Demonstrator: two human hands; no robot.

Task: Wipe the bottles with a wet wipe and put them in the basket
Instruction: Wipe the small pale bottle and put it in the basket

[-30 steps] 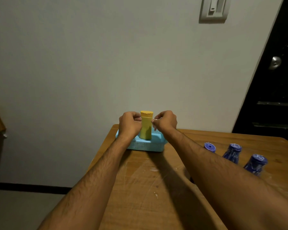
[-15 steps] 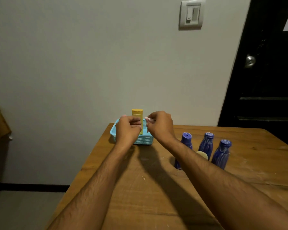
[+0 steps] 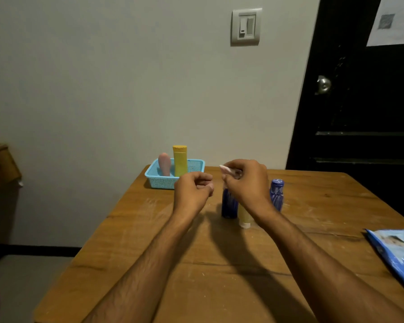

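Both hands hung above the wooden surface (image 3: 313, 241), near each other but apart. The left hand (image 3: 191, 192) was curled into a loose fist with nothing visible in it. The right hand (image 3: 245, 183) had its fingers closed on a small white wet wipe (image 3: 225, 169), a folded corner of which stuck out toward the left past the fingertips.

At the far left corner of the surface sat a light blue perforated basket (image 3: 163, 181). In it a yellow bottle (image 3: 180, 160) stood upright, and just to its left leaned a pink bottle (image 3: 165, 163) with a rounded top.

Behind and beneath the right hand stood more bottles outside the basket: a dark blue bottle (image 3: 229, 205) partly hidden by the hand, a pale cream bottle (image 3: 244, 217) with a white cap end resting on the surface just beside it, and another blue bottle (image 3: 276, 194) with a ribbed cap to the right of the wrist. How many more stood behind the hand could not be told.

At the right edge of the surface lay a blue wet wipe packet (image 3: 397, 252), well apart from the bottles.

On the wall behind was a light switch (image 3: 245, 26), and to the right a dark door (image 3: 359, 101) with a round knob (image 3: 323, 84).
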